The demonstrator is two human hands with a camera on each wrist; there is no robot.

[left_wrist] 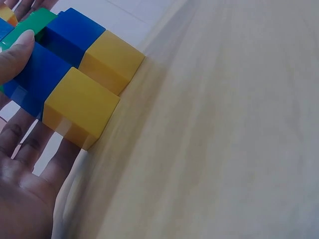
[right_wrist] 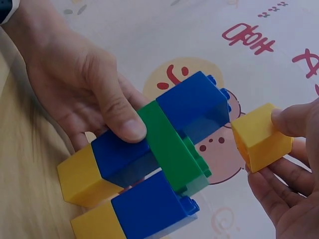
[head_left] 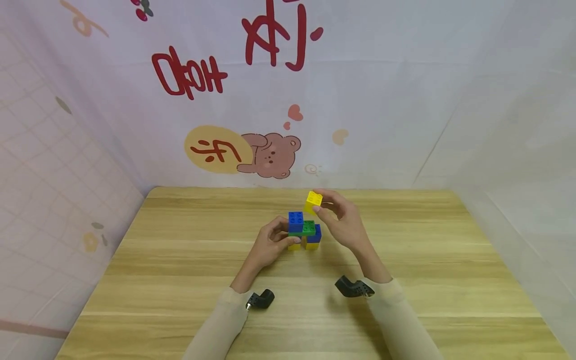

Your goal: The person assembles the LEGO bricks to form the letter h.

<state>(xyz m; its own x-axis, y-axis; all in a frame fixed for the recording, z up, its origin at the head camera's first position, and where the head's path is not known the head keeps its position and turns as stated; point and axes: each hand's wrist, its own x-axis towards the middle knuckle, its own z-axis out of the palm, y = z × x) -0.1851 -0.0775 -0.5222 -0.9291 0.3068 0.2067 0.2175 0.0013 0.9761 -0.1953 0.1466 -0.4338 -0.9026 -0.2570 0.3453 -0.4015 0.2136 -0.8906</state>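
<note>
A small structure of toy building bricks stands on the table. Two yellow bricks form its base, each under a blue brick [right_wrist: 149, 206], and a green brick [right_wrist: 164, 137] bridges the pair. Another blue brick [head_left: 295, 222] sits on the green brick's left end, leaving the studs at the right end bare. My left hand [head_left: 267, 243] grips the structure's left side, the thumb pressed near the green brick. Above the bare studs, my right hand [head_left: 344, 220] pinches a loose yellow brick [head_left: 313, 201] between thumb and fingers, apart from the structure.
The wood-grain table [head_left: 193, 280] runs back to a white printed wall cloth [head_left: 382, 100] with a bear and red characters. Black curved pieces [head_left: 262, 299] are attached at both sleeve cuffs.
</note>
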